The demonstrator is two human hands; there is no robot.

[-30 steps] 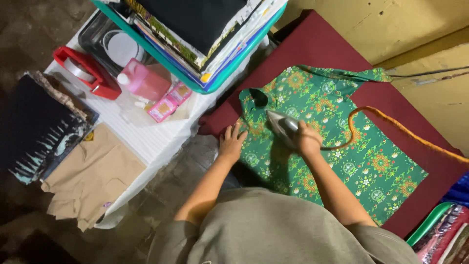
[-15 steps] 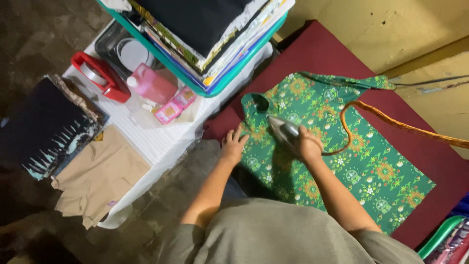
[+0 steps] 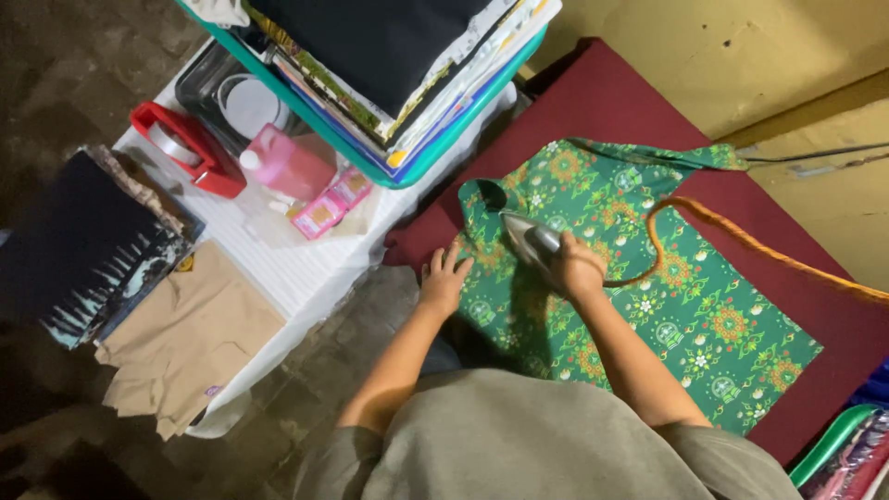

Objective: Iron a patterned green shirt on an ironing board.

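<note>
Green shirt (image 3: 639,278), right hand (image 3: 576,268) gripping iron (image 3: 526,243)

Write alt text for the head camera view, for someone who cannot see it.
Seen from above, a person's right hand holds an iron on a green patterned garment spread over a dark red ironing surface, while the left hand rests flat on the garment's edge. An orange cord trails right; beside it, a white table holds folded clothes, a pink bottle and a red tape dispenser.

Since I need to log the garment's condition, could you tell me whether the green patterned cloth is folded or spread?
Spread: the green patterned cloth lies flat on the maroon board under the iron.
</note>
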